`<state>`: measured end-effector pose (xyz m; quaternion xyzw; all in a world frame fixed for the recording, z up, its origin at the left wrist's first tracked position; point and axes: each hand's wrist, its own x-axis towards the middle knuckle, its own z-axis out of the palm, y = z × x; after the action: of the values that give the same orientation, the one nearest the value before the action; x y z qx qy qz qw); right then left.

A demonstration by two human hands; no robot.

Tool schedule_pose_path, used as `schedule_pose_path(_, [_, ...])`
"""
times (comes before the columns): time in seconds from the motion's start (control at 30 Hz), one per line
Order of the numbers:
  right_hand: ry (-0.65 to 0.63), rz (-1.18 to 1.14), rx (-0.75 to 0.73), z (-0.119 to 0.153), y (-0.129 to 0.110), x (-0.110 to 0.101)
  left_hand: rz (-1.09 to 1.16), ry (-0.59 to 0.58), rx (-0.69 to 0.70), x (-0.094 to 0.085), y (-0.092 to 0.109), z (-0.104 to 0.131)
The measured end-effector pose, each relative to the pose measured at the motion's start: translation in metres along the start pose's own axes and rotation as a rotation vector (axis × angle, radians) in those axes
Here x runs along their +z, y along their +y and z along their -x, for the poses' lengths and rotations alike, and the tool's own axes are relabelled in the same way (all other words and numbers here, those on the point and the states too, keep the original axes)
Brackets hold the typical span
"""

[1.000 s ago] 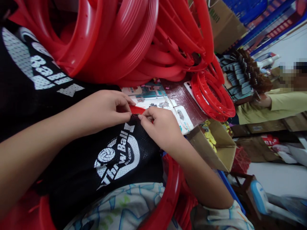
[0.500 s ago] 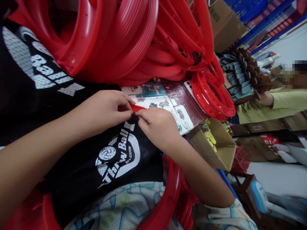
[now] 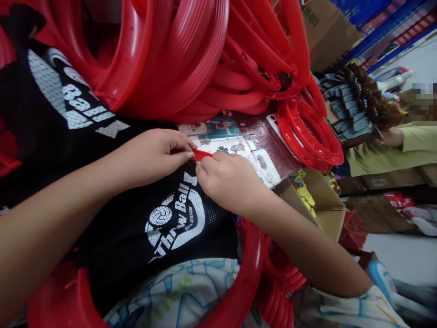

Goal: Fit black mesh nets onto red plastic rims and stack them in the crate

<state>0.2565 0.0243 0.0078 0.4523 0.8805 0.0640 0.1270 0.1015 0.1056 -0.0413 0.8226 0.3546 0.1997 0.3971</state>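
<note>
My left hand [image 3: 159, 152] is closed in a pinch, thumb against fingers, at one end of a narrow red piece [image 3: 202, 155]. At its other end, my right hand [image 3: 230, 180] has its fingers curled in and pressed on it. Most of the red piece is hidden, so I cannot tell whether it belongs to a ring. Black mesh fabric [image 3: 218, 228] with white "Throw Ball" print lies beneath both hands, over my lap. Around it curves a large red plastic ring [image 3: 251, 273], near my body.
Big red rings [image 3: 184, 59] are heaped behind my hands. Smaller red rings [image 3: 310, 136] and a printed sheet [image 3: 221, 136] lie on the dark red table [image 3: 262, 132]. A cardboard box [image 3: 327, 207] holds yellow items. At right, another person's hand [image 3: 391, 136] is by stacked dark pieces.
The view has shifted, so most things appear farther right. My right hand has turned slightly and its fingers are curled more. Both hands stay at the red piece.
</note>
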Motion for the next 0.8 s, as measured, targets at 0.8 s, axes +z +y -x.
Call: schedule_pose_path(0.8, [0.141,-0.646,0.582,0.024,0.002,0.011,0.111,-0.074,-0.252,-0.008,0.003,0.004])
